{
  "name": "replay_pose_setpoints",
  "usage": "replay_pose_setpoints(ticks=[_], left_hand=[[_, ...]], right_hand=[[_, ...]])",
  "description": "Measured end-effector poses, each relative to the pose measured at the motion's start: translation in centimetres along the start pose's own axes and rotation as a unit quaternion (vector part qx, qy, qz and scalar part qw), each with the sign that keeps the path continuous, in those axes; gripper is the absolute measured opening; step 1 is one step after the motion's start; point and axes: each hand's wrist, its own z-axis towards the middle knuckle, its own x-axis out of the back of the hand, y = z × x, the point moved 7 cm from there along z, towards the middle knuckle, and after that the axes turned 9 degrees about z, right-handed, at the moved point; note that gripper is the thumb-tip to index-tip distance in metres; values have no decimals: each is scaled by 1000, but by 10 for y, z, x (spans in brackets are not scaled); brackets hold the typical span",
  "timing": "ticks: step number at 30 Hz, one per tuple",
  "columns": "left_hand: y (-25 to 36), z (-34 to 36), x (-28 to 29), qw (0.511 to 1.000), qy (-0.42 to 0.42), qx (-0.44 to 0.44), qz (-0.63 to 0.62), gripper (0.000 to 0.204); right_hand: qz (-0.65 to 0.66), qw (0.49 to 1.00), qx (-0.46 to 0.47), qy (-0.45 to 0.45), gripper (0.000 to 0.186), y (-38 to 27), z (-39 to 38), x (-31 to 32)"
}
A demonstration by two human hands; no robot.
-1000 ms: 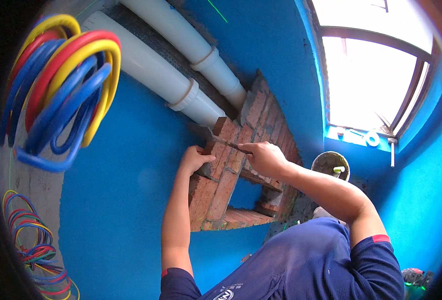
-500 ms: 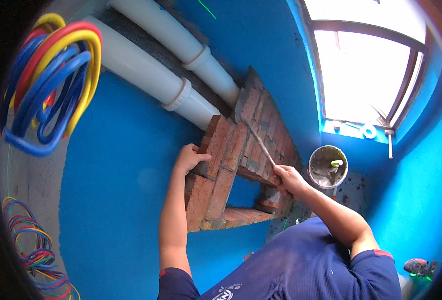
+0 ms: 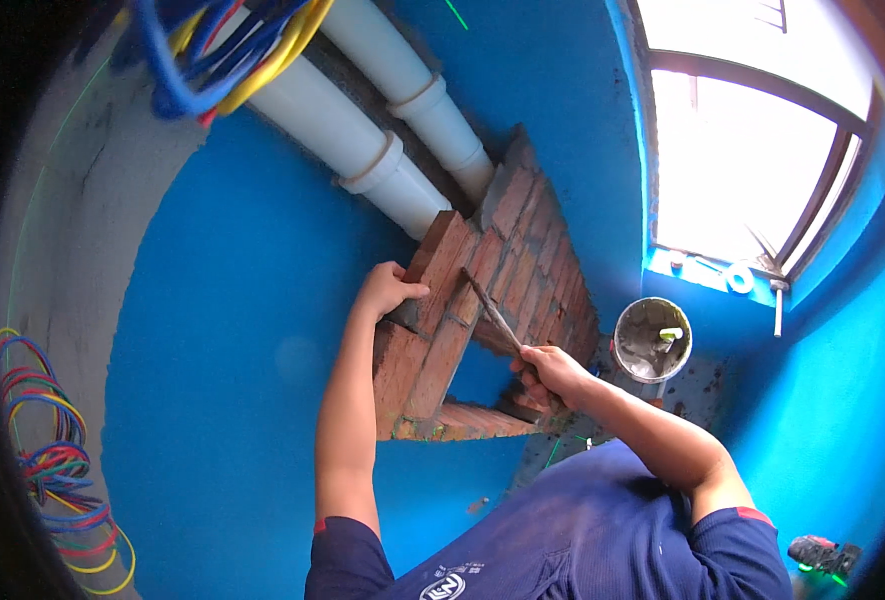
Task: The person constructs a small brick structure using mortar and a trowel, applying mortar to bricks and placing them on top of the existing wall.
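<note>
My left hand (image 3: pixel 388 290) grips the outer end of a red brick (image 3: pixel 437 258), thumb toward me. That brick rests on the upper edge of the brickwork (image 3: pixel 533 250), with grey mortar beneath its near end. In my right hand (image 3: pixel 555 378) is a slim, mortar-smeared brick trowel (image 3: pixel 495 316), seen nearly edge-on. The trowel's tip lies at the face of the brickwork, just right of the held brick. A rectangular opening (image 3: pixel 488 380) in the brickwork shows blue wall behind it.
Two white pipes (image 3: pixel 363 150) run down behind the bricks. A bucket of mortar (image 3: pixel 653 340) with a light-green item inside stands at right, below a window sill (image 3: pixel 703 268) holding tape and a hammer (image 3: pixel 779 305). Coloured cables hang upper left (image 3: pixel 228 60) and lower left (image 3: pixel 58 460).
The trowel's tip has moved from the brickwork's upper part down and left, closer to the held brick. My left hand still grips the brick. The view has shifted slightly.
</note>
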Motion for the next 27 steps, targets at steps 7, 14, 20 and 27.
replay_pose_setpoints(ticks=[7,14,20,27], left_hand=[[-2,4,1,1000,-9,-3,7,54],[-2,4,0,999,-1,17,39,58],[2,0,3,999,10,21,34,60],[-3,2,3,999,11,19,42,56]], right_hand=[[-3,998,-37,-51,31,24,-8,-7],[-4,996,-77,-50,34,31,-34,-30],[-6,994,-98,-53,29,35,-48,-49],[5,988,-144,-60,35,41,-65,-72]])
